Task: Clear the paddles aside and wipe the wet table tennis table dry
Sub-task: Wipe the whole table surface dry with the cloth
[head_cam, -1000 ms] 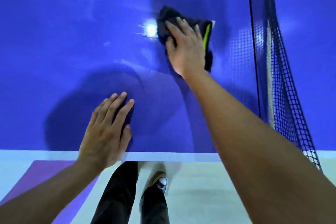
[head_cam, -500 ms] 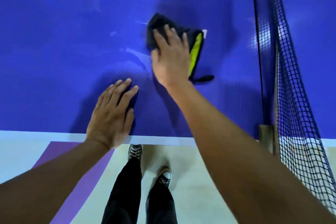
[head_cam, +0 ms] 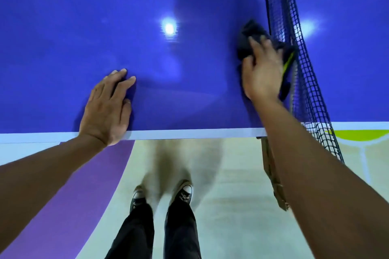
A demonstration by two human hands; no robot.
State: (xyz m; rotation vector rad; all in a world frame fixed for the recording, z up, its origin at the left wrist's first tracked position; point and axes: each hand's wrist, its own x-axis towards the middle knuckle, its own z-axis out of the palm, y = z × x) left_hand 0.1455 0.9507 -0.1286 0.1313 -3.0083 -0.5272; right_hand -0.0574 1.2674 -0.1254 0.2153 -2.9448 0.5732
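Note:
The blue table tennis table (head_cam: 84, 27) fills the upper half of the head view, with a white stripe along its near edge. My right hand (head_cam: 262, 71) presses a black cloth (head_cam: 248, 35) with a yellow-green edge flat on the surface, right beside the net. My left hand (head_cam: 107, 105) rests flat on the table near its edge, fingers together, holding nothing. No paddles are in view.
The black net (head_cam: 299, 52) runs away from me at the right, its clamp (head_cam: 273, 174) hanging off the table's side. Faint wet streaks and a lamp reflection (head_cam: 169, 27) show on the surface. My legs and dark sneakers (head_cam: 185, 192) stand on the pale and purple floor below.
My right hand has slid the cloth to the right, from mid-table up against the net. The view has shifted back, showing more floor. My left hand stays planted near the edge.

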